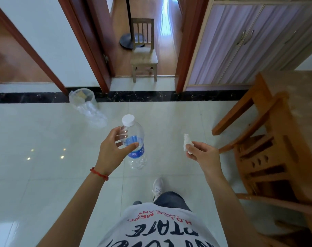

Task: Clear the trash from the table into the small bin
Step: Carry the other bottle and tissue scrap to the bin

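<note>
Halfway there, both hands loaded, nothing dropped yet.

Small bin (pixel 82 98) sits far left by the wall; my left hand (pixel 114 150) has fingers wrapped on the bottle (pixel 134 139), right hand (pixel 202 154) pinches a tissue (pixel 187 143). I'd guess walking over's left.

Bin (pixel 83 98) ahead-left on floor (pixel 44 139), chair (pixel 269 157) right, bottle (pixel 134 145) between.

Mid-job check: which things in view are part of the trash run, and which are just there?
Part of the job:
- plastic bottle, gripped by the left hand
- crumpled tissue, pinched by the right hand
- small bin with its liner, on the floor by the wall

Just there:
- small wooden chair in the doorway
- wooden chair at right
- cabinet
</note>
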